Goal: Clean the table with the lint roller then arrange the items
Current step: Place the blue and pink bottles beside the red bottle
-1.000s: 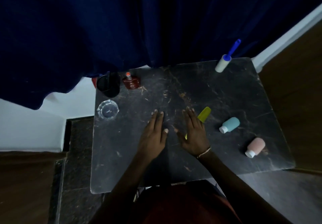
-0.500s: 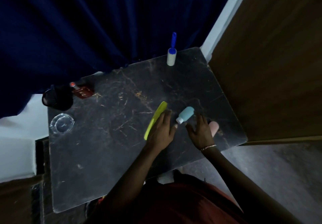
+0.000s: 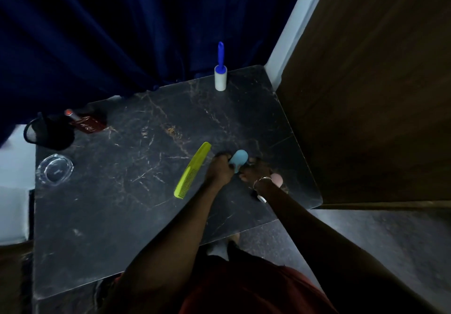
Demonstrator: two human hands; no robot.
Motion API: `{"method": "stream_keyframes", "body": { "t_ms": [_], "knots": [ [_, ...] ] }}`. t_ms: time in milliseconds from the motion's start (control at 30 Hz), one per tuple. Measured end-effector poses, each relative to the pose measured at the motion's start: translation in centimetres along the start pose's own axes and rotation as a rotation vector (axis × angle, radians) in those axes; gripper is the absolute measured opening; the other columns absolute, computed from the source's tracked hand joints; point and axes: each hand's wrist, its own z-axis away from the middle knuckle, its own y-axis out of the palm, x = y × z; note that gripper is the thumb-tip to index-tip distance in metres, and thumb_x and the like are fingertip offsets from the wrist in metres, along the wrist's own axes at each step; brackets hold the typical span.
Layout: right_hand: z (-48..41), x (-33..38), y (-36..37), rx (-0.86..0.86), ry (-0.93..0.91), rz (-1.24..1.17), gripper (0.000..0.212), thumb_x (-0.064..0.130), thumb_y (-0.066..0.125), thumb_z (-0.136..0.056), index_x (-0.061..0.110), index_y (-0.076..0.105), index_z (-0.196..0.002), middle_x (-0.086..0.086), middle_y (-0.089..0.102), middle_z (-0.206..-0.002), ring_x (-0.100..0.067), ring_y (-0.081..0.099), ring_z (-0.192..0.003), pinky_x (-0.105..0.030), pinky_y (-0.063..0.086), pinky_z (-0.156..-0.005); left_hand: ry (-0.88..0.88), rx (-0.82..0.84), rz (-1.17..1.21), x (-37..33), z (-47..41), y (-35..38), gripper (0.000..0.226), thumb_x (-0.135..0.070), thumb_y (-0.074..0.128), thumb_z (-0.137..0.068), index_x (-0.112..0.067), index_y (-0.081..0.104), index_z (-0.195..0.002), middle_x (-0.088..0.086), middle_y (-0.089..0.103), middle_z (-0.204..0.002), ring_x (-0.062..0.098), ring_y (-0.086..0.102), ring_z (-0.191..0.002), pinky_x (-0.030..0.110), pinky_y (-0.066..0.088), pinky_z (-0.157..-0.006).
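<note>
Right, down at the near right of the dark marble table (image 3: 122, 216), busy with both hands at once. Gripping the blue bottle (image 3: 238, 161) from the left with the left hand (image 3: 219, 172), fingers curled round its side. Clamping the same bottle from the right with the right hand (image 3: 253, 174), fingers wrapped at its far side. Resting on the stone or raised just off it? Cannot tell in this dim light. Wearing a thin bracelet (image 3: 262, 179) on the right wrist.

Got the pink bottle (image 3: 277, 179) lying just beyond that wrist, partly hidden by it, its white cap peeking out on the near side of the forearm. Got the yellow-green comb (image 3: 192, 169) lying flat just left of the left hand, angled from near left up to far right, close to the knuckles but apart from them.

Now over to the lint roller (image 3: 220, 79): standing upright on its white roll at the far edge of the table, blue handle pointing up against the dark blue curtain (image 3: 122, 32), well apart from both hands. Untouched.

Across at the far left corner, spotting a black mesh cup (image 3: 46, 133), with a red flat bottle (image 3: 86, 123) just beside it, orange-red cap at the far end. Nearer along that left edge, a clear glass dish (image 3: 54, 170), sitting alone. Off the right side of the table, a wooden panel (image 3: 366, 94). Down at the bottom, a red garment (image 3: 244, 294) between the forearms.
</note>
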Motion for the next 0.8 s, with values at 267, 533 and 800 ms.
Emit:
{"method": "stream_keyframes", "body": {
  "t_ms": [267, 533, 800],
  "knots": [
    [-0.2, 0.1, 0.3, 0.094, -0.051, -0.062, 0.044, -0.006, 0.053, -0.095, -0.005, 0.047, -0.138, -0.025, 0.058, -0.123, -0.018, 0.057, -0.08, -0.03, 0.054, -0.082, -0.099, -0.079, 0.299, 1.4, 1.3, -0.9, 0.029, -0.007, 0.07, -0.091, -0.002, 0.072, -0.119, 0.016, 0.073, -0.121, 0.032, 0.068, -0.112, 0.03, 0.052, -0.085],
    [2.3, 3.8, 6.1, 0.139, -0.123, -0.205, 0.034, -0.015, 0.062, -0.085, -0.016, 0.058, -0.119, -0.025, 0.064, -0.102, -0.023, 0.062, -0.075, -0.031, 0.054, -0.074, -0.14, -0.187, 0.68, 6.1, 3.3, -6.6, 0.027, 0.006, 0.071, -0.088, 0.003, 0.067, -0.114, 0.02, 0.07, -0.119, 0.037, 0.068, -0.11, 0.05, 0.059, -0.092],
    [4.4, 9.2, 16.6, 0.249, -0.263, -0.095, 0.017, -0.009, 0.073, -0.079, 0.001, 0.066, -0.09, -0.014, 0.066, -0.084, -0.021, 0.063, -0.073, -0.033, 0.057, -0.072, -0.142, -0.334, 0.739, 13.9, 5.1, -15.0, 0.033, 0.005, 0.076, -0.085, 0.003, 0.066, -0.116, 0.026, 0.071, -0.104, 0.029, 0.067, -0.092, 0.059, 0.059, -0.087]
  ]
}}
